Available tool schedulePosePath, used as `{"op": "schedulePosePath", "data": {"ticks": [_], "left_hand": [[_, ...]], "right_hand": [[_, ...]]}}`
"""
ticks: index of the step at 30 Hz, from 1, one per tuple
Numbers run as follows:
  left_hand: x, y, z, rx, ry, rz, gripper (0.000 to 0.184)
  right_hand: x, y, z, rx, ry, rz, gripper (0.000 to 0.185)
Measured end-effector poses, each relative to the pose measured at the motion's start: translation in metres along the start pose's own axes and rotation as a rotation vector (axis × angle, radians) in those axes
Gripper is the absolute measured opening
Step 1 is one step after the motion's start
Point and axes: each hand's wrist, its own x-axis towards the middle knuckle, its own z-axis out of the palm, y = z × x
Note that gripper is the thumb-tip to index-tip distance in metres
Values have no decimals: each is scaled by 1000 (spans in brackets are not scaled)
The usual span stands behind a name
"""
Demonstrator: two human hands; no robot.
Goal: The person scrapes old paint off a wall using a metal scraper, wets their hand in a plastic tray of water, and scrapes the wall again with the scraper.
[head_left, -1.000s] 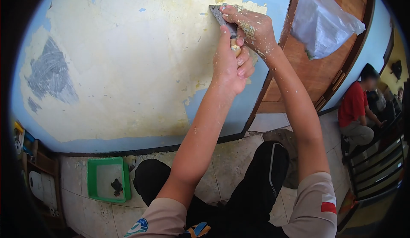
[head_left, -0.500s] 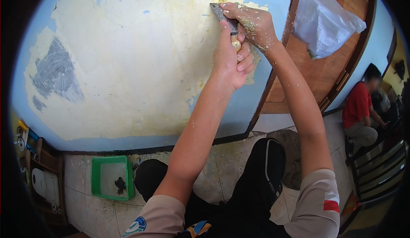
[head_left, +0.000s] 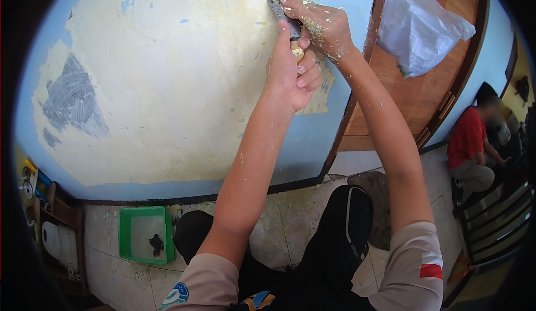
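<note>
My left hand [head_left: 291, 71] is wrapped round the wooden handle of a scraper [head_left: 283, 18], its thumb pointing up along the blade. Pressed on the blade from the right are the fingers of my right hand [head_left: 326, 29], which is speckled with pale paint flakes. The blade's tip lies against the wall [head_left: 167, 76] near the border between the bare cream area and the blue paint. A grey scratched patch [head_left: 72, 99] shows on the wall at the left.
A green tray [head_left: 124, 235] with a dark lump stands on the tiled floor. White plastic [head_left: 424, 29] hangs on the wooden door [head_left: 363, 124]. A person in red [head_left: 466, 138] crouches at the right near black railings [head_left: 499, 221]. Shelves [head_left: 58, 205] stand at the left.
Both hands and the scraper have shifted slightly left and up along the wall. The grip on the scraper looks the same.
</note>
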Motion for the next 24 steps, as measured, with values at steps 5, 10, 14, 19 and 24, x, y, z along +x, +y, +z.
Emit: {"op": "schedulePosePath", "data": {"ticks": [5, 10, 14, 19, 24], "left_hand": [[-1, 5, -2, 36, 50, -21, 53], [13, 21, 4, 57, -45, 38, 51], [19, 38, 23, 36, -57, 97, 49], [-14, 40, 11, 93, 25, 76, 49], [-29, 59, -23, 156, 82, 91, 49]], "right_hand": [[2, 2, 8, -164, 87, -125, 42], [23, 6, 5, -245, 89, -42, 40], [60, -1, -5, -65, 37, 63, 16], [42, -7, 16, -42, 22, -7, 41], [53, -27, 45, -110, 44, -131, 42]]}}
